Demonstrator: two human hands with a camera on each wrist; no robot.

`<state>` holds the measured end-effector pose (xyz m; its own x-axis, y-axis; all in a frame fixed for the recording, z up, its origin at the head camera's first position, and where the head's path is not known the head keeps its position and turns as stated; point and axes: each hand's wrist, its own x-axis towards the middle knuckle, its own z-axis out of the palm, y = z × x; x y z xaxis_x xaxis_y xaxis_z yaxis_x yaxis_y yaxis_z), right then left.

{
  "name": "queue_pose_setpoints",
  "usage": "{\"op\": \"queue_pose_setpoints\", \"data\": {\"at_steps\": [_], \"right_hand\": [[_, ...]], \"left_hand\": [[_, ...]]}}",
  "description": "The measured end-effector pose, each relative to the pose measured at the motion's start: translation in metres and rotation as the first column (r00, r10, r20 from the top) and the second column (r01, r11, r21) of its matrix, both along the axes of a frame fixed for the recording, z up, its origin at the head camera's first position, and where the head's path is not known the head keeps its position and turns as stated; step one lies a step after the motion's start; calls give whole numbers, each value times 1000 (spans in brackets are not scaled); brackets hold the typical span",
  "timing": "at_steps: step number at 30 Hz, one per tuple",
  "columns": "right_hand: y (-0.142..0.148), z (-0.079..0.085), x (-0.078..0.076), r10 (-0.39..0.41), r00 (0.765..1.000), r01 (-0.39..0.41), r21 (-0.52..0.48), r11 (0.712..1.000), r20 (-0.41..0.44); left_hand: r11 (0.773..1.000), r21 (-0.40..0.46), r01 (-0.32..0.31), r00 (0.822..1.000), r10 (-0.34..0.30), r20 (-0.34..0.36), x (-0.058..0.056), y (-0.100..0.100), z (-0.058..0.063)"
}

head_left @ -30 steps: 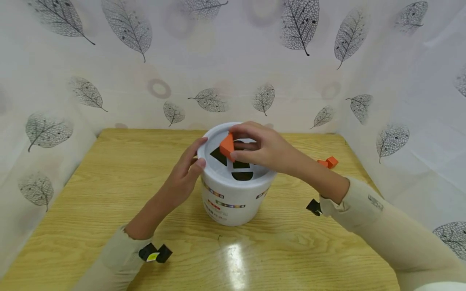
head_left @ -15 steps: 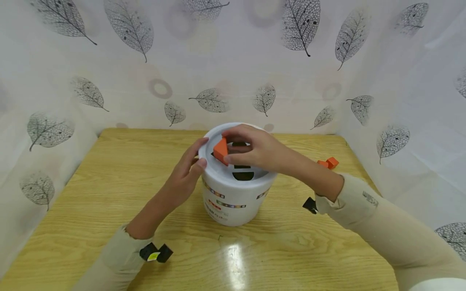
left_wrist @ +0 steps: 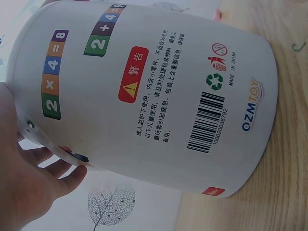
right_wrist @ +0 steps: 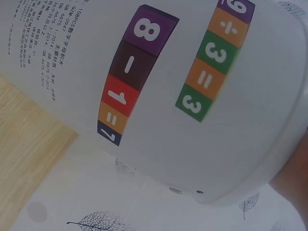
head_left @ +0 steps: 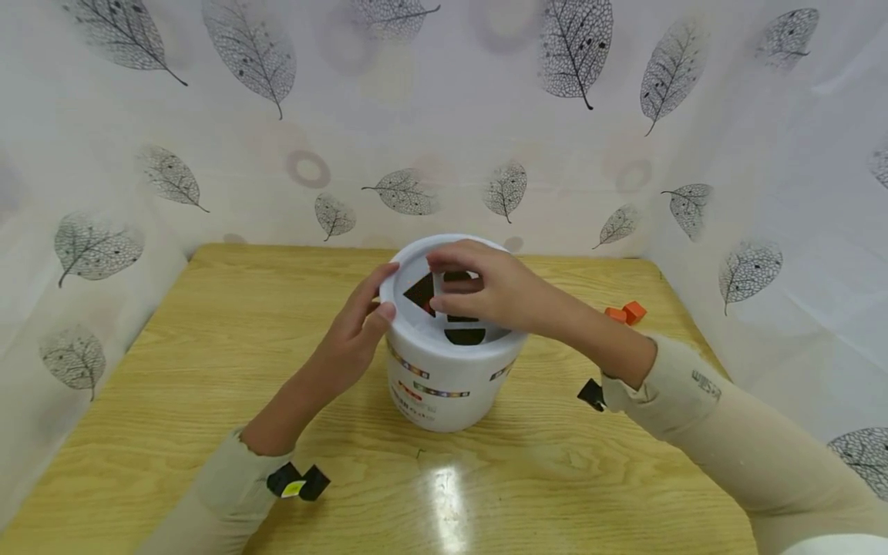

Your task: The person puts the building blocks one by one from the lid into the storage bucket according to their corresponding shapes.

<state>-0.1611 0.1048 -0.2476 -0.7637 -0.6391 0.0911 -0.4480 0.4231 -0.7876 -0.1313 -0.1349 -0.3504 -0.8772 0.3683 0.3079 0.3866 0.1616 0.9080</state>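
Here, the bucket stands upright on the table, near the middle of our view, its lid recessed inside a raised rim. We see several dark holes in that lid, and the triangular hole is the one beside the right hand's thumb. A speck of red shows at its edge; we cannot tell what it belongs to.

Our right hand reaches over the lid with fingers and thumb curved but parted, a gap between them. Our left hand holds the bucket at the rim, thumb and fingers spread along its side.

From the wrists we read coloured sums on the wall: 2×4=8 and 2+4=6 on one side, 8−1=7 and 9÷3=3 on another. Near the left one we also find a red warning label and a barcode.

Beyond the right forearm, two orange blocks lie close together on the table. We wear pale sleeves, and behind everything hangs a leaf-printed cloth.
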Motion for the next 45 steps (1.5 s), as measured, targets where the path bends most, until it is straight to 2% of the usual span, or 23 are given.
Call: {"op": "queue_pose_setpoints", "data": {"at_steps": [4, 9, 15, 19, 23, 25, 30, 36, 38, 43, 45], "right_hand": [[7, 2, 0, -40, 999, 40, 9, 999, -4], [30, 5, 3, -154, 988, 154, -33, 988, 6], [73, 7, 11, -307, 951, 305, -71, 950, -20], [107, 1, 18, -396, 916, 395, -27, 918, -57], [140, -11, 21, -464, 884, 464, -5, 886, -66], [154, -18, 22, -484, 873, 483, -27, 875, -64], [184, -39, 25, -534, 841, 536, 6, 844, -82], [211, -63, 29, -571, 817, 575, 51, 816, -84], [220, -70, 32, -591, 802, 597, 89, 797, -83], [250, -90, 35, -613, 781, 624, 193, 757, -119], [262, -100, 34, -612, 779, 627, 199, 753, -138]], "left_hand": [[1000, 4, -7, 1000, 7, 1, 1, 0, 0], [1000, 2, -10, 1000, 10, -8, 0, 1, 0], [1000, 3, -9, 1000, 9, -12, -1, 2, 1], [1000, 3, -10, 1000, 10, -7, 0, 3, 2], [1000, 5, -8, 1000, 8, -7, 1, 3, 2], [1000, 6, -6, 1000, 6, -6, 1, 3, 2], [1000, 11, -7, 1000, 7, -6, -1, 2, 0], [1000, 16, -10, 1000, 10, -5, -1, 0, -3], [1000, 14, -8, 1000, 8, -3, -1, 0, -3], [1000, 10, -5, 1000, 5, 0, -2, 1, -4], [1000, 10, -3, 1000, 3, 0, -2, 1, -4]]}}
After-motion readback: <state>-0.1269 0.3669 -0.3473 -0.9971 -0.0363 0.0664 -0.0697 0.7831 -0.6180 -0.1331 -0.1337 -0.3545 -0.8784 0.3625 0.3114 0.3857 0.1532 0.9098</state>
